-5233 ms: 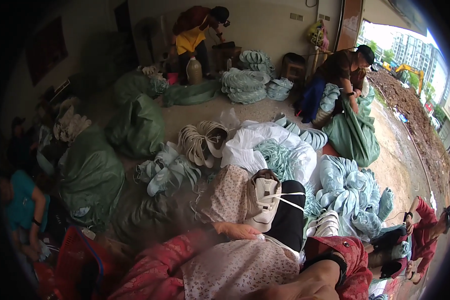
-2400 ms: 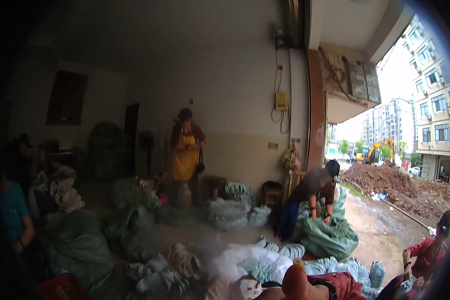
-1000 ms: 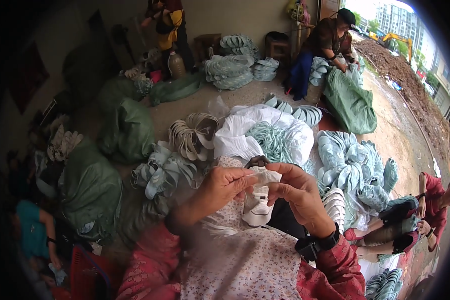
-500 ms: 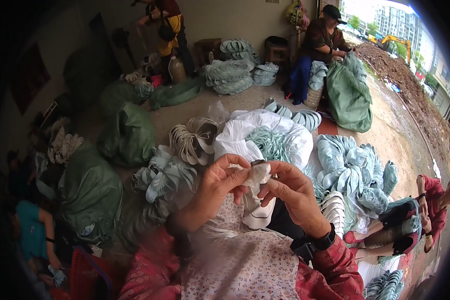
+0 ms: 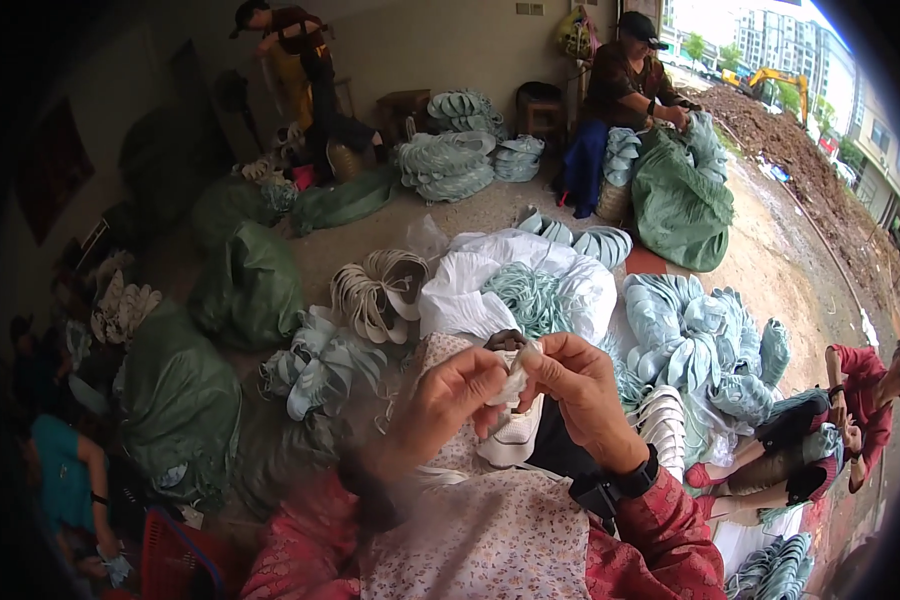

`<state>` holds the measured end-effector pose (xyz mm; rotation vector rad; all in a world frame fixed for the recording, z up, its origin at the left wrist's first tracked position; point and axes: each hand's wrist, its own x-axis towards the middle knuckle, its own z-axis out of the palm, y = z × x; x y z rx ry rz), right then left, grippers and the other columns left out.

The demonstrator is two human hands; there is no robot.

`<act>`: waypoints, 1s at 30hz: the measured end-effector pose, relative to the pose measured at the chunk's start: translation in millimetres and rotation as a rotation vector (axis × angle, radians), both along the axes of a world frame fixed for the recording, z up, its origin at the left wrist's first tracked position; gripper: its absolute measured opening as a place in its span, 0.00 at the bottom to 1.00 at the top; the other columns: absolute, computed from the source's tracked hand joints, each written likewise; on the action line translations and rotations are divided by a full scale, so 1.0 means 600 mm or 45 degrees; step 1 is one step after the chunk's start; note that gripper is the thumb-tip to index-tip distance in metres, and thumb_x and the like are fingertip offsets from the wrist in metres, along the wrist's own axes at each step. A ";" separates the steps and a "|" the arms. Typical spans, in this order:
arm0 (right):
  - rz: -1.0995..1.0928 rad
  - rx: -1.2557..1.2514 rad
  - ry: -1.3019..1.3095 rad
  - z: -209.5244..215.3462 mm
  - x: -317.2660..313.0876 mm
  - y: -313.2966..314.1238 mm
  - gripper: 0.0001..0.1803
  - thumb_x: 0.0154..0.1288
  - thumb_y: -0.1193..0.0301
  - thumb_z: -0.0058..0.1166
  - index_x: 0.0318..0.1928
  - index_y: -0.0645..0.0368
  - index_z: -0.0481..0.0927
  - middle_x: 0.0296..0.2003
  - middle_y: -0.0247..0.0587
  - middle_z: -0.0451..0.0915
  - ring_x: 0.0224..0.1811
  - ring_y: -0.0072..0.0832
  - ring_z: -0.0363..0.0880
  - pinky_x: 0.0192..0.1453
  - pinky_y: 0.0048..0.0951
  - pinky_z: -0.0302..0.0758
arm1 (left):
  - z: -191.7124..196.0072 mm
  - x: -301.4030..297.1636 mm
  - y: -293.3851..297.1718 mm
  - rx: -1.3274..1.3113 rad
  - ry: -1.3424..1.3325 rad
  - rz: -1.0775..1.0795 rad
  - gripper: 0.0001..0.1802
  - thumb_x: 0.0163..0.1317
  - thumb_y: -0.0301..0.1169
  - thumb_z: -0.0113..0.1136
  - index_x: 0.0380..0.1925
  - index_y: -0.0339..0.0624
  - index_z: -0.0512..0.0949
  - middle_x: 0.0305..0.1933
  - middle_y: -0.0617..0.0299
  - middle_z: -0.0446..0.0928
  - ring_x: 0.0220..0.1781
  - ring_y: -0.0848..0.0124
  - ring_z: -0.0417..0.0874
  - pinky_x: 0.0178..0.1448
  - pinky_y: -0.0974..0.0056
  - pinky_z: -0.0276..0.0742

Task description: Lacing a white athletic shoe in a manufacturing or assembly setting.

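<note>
Over my lap, my left hand pinches one side of a small crumpled white scrap, which could be tissue or thin cloth. My right hand has the scrap's upper edge between thumb and forefinger. Both hands are closed, close together with the scrap between them. Just beneath and behind it, a white shoe points its rounded toe at me, and my fingers partly cover it. A flowered apron lies across my lap. A smudge blurs my left wrist.
Ahead lies a white sack with pale green cords. Bundled light-blue shoe pieces lie right of it, cream strips left. Green sacks stand at left, a red basket nearer. Several other people sit or stand around.
Both hands have moved slightly downward with the scrap, and my right fingers have shifted on it. The view has tilted a little. At the back left, a standing person has changed posture.
</note>
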<state>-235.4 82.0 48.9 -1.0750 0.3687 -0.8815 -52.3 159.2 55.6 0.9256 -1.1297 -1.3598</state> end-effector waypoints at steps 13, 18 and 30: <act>0.040 0.063 -0.035 -0.021 -0.021 -0.006 0.09 0.67 0.73 0.62 0.42 0.66 0.83 0.34 0.39 0.82 0.27 0.25 0.81 0.34 0.24 0.80 | -0.003 0.004 -0.006 -0.111 -0.026 0.199 0.08 0.66 0.32 0.65 0.36 0.41 0.79 0.30 0.70 0.78 0.28 0.85 0.73 0.32 0.75 0.70; 0.195 -0.052 0.017 -0.006 -0.021 -0.004 0.11 0.68 0.72 0.61 0.47 0.67 0.82 0.40 0.41 0.81 0.33 0.24 0.82 0.37 0.25 0.81 | 0.000 0.009 -0.007 -0.134 0.011 0.262 0.06 0.68 0.31 0.63 0.35 0.40 0.78 0.31 0.69 0.77 0.29 0.85 0.72 0.32 0.75 0.69; 0.149 -0.064 0.079 0.007 -0.003 0.022 0.09 0.67 0.80 0.55 0.47 0.67 0.77 0.36 0.41 0.82 0.26 0.26 0.82 0.32 0.25 0.79 | -0.012 -0.009 0.009 -0.445 -0.396 0.347 0.04 0.70 0.28 0.60 0.41 0.41 0.76 0.37 0.70 0.75 0.39 0.85 0.73 0.44 0.73 0.71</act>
